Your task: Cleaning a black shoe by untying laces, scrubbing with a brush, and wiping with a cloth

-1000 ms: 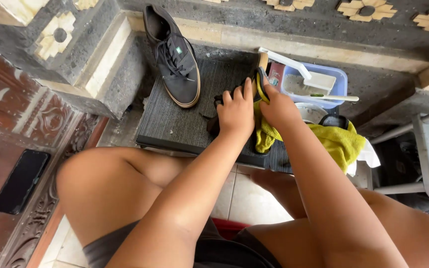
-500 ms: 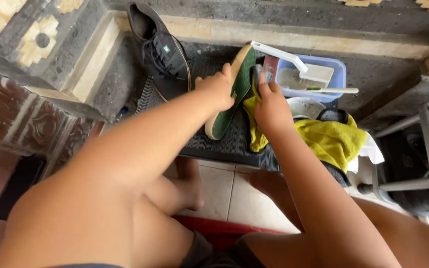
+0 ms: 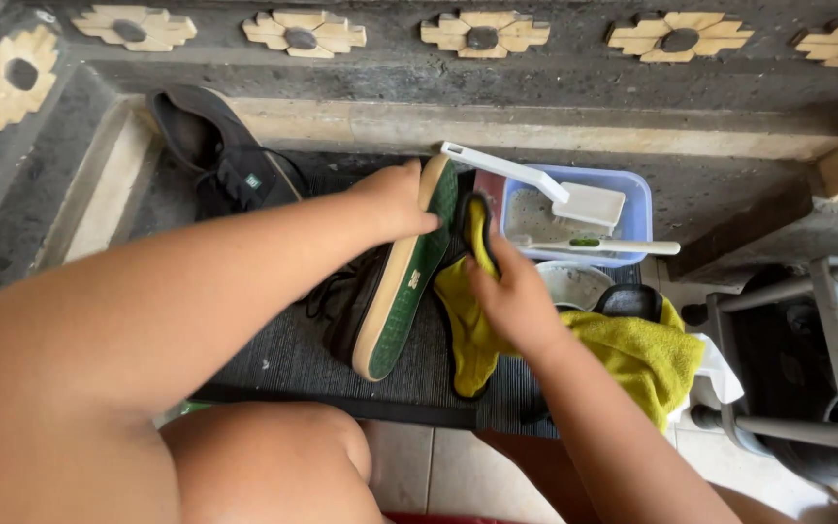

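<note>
My left hand (image 3: 395, 199) grips a black shoe with a green sole (image 3: 404, 281), tilted on its side so the sole faces right. My right hand (image 3: 511, 296) holds a yellow cloth with a dark edge (image 3: 467, 320) pressed beside the sole. A second black shoe (image 3: 220, 160) lies upright on the dark mat (image 3: 293, 354) at the back left. Both hands are close together above the mat.
A blue plastic tub (image 3: 637, 209) holds cloudy water, a white brush (image 3: 535, 180) and a toothbrush (image 3: 598, 245). A yellow towel (image 3: 647, 354) lies right of my hand. A grey metal frame (image 3: 807, 359) stands far right. A stone step with flower tiles runs along the back.
My left hand has lifted the shoe off the mat and turned it sole-out. My right hand has brought the yellow cloth against the sole. The camera has leaned closer.
</note>
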